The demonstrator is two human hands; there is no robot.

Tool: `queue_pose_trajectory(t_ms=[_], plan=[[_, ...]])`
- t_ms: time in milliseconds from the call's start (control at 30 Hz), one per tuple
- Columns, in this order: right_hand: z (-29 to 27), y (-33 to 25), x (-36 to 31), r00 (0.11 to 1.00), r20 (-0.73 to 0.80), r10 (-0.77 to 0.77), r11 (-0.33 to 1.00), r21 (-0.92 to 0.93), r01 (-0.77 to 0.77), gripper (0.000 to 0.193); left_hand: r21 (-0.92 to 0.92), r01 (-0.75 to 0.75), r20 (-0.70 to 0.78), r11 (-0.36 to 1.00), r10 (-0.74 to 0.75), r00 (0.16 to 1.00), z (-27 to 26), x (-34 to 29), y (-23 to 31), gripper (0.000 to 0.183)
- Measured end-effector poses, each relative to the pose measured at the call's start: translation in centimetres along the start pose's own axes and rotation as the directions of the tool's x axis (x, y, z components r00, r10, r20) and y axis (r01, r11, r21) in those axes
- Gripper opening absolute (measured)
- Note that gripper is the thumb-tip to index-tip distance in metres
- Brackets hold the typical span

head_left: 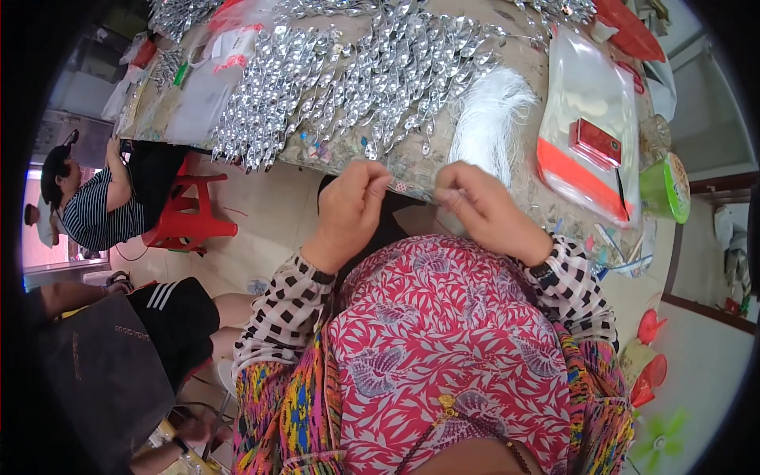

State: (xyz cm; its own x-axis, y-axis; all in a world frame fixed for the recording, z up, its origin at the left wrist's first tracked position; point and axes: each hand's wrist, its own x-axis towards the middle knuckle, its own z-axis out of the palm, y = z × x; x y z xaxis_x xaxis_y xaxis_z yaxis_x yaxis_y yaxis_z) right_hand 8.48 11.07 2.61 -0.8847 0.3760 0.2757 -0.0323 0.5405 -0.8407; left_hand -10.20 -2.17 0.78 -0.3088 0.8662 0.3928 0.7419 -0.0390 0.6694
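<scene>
At the table's near edge, my left hand (347, 212) is closed, its thumb pressed against curled fingers. A short gap to its right, my right hand (488, 210) is pinched in the same way. Whatever lies in the fingertips is too fine to make out. Just beyond my right hand, a bundle of white thread (491, 119) hangs toward the table edge. Many silver strands of shiny, gem-like pieces (348, 83) lie spread over the table past both hands.
Clear plastic bags with an orange-red band (582, 186) lie at the right, a small red box (595, 143) on top. Beside them stands a green tub (666, 188). One person (99, 202) sits on a red stool (190, 212) at left; another (103, 356) sits nearer.
</scene>
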Motion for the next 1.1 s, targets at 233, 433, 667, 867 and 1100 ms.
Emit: queue_pose_trajectory(t_ms=[233,433,667,867,1100], plan=[[-8.5,-2.0,-1.5,0.841,-0.512,-0.174,0.789,0.439,0.431,0.004,0.03,0.056,-0.222,0.998,-0.048,0.974,-2.4,4.9,-4.2,0.011],[-11.4,-1.1,-7.3,0.815,-0.579,0.005,0.727,0.562,0.394,0.012,0.247,0.086,-0.234,0.965,-0.027,0.972,-3.2,10.5,-10.0,0.019],[-10.2,1.4,-12.2,0.747,-0.605,0.276,0.739,0.63,0.237,0.018,0.306,0.196,0.123,0.932,-0.243,0.962,-0.1,17.2,-13.6,0.056],[-9.3,1.6,-11.6,0.755,-0.575,0.315,0.733,0.653,0.191,0.015,0.541,0.206,0.13,0.815,-0.324,0.937,2.0,19.2,-15.0,0.082],[-8.4,3.1,-10.4,0.783,-0.516,0.349,0.722,0.68,0.126,0.012,0.588,0.17,0.064,0.791,-0.255,0.965,3.2,18.6,-13.9,0.076]])
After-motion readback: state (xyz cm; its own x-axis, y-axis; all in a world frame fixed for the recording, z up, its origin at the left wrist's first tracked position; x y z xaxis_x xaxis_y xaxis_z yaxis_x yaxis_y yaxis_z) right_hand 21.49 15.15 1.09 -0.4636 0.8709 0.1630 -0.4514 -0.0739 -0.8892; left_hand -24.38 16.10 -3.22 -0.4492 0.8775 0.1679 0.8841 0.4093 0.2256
